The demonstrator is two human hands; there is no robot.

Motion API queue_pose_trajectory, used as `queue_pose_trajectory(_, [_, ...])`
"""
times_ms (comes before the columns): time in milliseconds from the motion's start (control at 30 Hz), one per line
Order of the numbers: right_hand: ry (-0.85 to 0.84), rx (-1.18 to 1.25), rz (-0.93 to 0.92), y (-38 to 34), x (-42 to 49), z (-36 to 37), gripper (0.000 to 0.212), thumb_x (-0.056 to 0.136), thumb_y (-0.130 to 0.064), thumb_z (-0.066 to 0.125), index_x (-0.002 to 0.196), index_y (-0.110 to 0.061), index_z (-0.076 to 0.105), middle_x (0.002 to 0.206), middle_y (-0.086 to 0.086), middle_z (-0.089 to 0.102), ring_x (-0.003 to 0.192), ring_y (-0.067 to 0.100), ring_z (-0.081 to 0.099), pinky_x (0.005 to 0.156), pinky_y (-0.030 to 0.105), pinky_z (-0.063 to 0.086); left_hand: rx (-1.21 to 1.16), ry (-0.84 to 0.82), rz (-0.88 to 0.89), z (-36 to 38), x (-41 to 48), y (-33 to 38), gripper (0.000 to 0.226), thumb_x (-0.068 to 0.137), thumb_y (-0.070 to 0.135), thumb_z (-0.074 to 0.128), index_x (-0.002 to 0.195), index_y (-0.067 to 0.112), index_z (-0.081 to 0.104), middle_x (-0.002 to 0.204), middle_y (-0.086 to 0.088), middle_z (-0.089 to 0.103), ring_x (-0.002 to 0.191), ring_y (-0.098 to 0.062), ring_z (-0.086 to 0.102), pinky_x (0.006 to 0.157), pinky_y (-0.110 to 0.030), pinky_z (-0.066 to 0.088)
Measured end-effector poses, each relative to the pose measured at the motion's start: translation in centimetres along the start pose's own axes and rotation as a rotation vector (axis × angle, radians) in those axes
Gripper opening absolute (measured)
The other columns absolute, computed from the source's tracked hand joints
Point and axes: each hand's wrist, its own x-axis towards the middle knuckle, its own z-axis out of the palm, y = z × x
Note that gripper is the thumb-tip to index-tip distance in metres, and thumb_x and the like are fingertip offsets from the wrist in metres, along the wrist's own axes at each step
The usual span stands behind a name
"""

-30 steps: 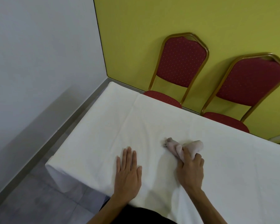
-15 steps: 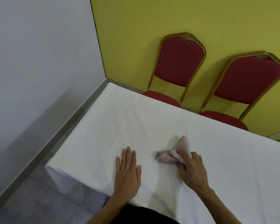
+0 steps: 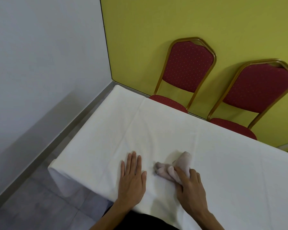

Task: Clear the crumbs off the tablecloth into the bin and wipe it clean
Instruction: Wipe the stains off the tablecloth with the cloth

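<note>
Pressing flat on the white tablecloth (image 3: 156,130) with the left hand (image 3: 132,181), straight-fingered, close to the near edge. Just to the right, gripping a crumpled pale cloth (image 3: 181,163) with the right hand (image 3: 189,188), down against the tablecloth. Beyond the far edge, two red chairs (image 3: 188,67) against a yellow wall (image 3: 156,30).

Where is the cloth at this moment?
In the head view, the cloth lies bunched on the tablecloth near its front edge, gripped by the right hand, just right of the flat left hand.
</note>
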Motion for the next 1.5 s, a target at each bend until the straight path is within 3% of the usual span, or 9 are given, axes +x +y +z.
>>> queue_pose_trajectory(133, [0.045,-0.061,-0.008,2.7,1.2,-1.7,0.051,0.077,-0.01,0.073,0.125,-0.027,0.067,0.095,0.01,0.06,0.084,0.035,0.053,0.066,0.041,0.05,0.009,-0.005,0.001,-0.2,0.0,0.1,0.06,0.099,0.038,0.031,0.15,0.005,0.036,0.161,-0.017,0.022,0.15,-0.032,0.02,0.117,-0.053,0.021])
queue_pose_trajectory(333, [0.171,-0.016,0.324,7.2,5.1,-4.0,0.037,0.095,-0.025,0.059,0.131,-0.021,0.06,0.102,0.021,0.056,0.1,0.04,0.049,0.075,0.046,0.05,0.016,-0.01,0.003,-0.3,-0.1,0.0,0.06,0.1,0.039,0.027,0.15,0.006,0.034,0.162,-0.015,0.02,0.15,-0.032,0.018,0.117,-0.052,0.018])
queue_pose_trajectory(467, [0.19,0.085,0.441,4.6,5.3,-2.2,0.039,0.094,-0.02,0.055,0.133,-0.024,0.055,0.114,0.021,0.05,0.112,0.04,0.044,0.083,0.049,0.045,0.012,-0.007,-0.003,-0.2,-0.1,0.0,0.06,0.1,0.039,0.026,0.15,0.005,0.035,0.161,-0.016,0.021,0.15,-0.032,0.019,0.117,-0.053,0.02])
queue_pose_trajectory(567, [0.161,0.12,0.366,1.1,3.9,-0.3,0.045,0.093,-0.017,0.054,0.137,-0.027,0.049,0.116,0.017,0.046,0.111,0.037,0.043,0.085,0.048,0.045,0.013,-0.006,0.0,0.0,-0.1,0.0,0.061,0.101,0.039,0.022,0.15,0.005,0.034,0.161,-0.016,0.02,0.15,-0.032,0.018,0.118,-0.054,0.02])
queue_pose_trajectory(733, [0.053,0.143,0.09,-3.8,0.9,2.1,0.048,0.09,-0.02,0.058,0.136,-0.033,0.051,0.104,0.004,0.047,0.097,0.027,0.046,0.071,0.036,0.045,-0.003,-0.003,0.001,0.0,0.0,0.1,0.06,0.1,0.038,0.028,0.15,0.005,0.035,0.161,-0.017,0.022,0.15,-0.032,0.02,0.117,-0.053,0.02])
queue_pose_trajectory(900, [-0.047,0.139,-0.044,-2.5,0.3,1.6,0.049,0.089,-0.027,0.06,0.135,-0.042,0.051,0.1,-0.005,0.045,0.094,0.019,0.044,0.067,0.032,0.043,0.021,-0.021,0.017,-0.4,0.0,0.1,0.06,0.101,0.037,0.024,0.149,0.004,0.037,0.16,-0.018,0.023,0.149,-0.033,0.021,0.116,-0.053,0.02])
queue_pose_trajectory(1133, [0.062,0.113,0.105,4.3,2.8,-2.0,0.046,0.085,-0.023,0.072,0.128,-0.036,0.064,0.087,0.003,0.048,0.091,0.036,0.057,0.07,0.04,0.049,0.028,-0.023,0.021,-0.6,-0.1,-0.3,0.062,0.1,0.04,0.028,0.152,0.006,0.031,0.162,-0.015,0.018,0.15,-0.032,0.016,0.117,-0.05,0.016])
queue_pose_trajectory(1300, [0.11,0.092,0.184,6.5,3.8,-2.8,0.038,0.089,-0.025,0.068,0.127,-0.029,0.064,0.086,0.013,0.056,0.084,0.033,0.052,0.065,0.04,0.048,0.03,-0.04,0.011,-0.6,-0.1,-0.3,0.062,0.101,0.041,0.026,0.153,0.007,0.026,0.163,-0.013,0.013,0.152,-0.031,0.01,0.118,-0.05,0.014])
queue_pose_trajectory(1500, [0.14,0.063,0.25,5.3,3.2,-1.6,0.042,0.092,-0.021,0.063,0.132,-0.03,0.059,0.093,0.006,0.045,0.097,0.033,0.047,0.068,0.036,0.039,0.03,-0.052,0.005,-0.4,-0.1,-0.3,0.062,0.101,0.042,0.025,0.153,0.008,0.026,0.164,-0.013,0.012,0.152,-0.03,0.009,0.119,-0.051,0.014])
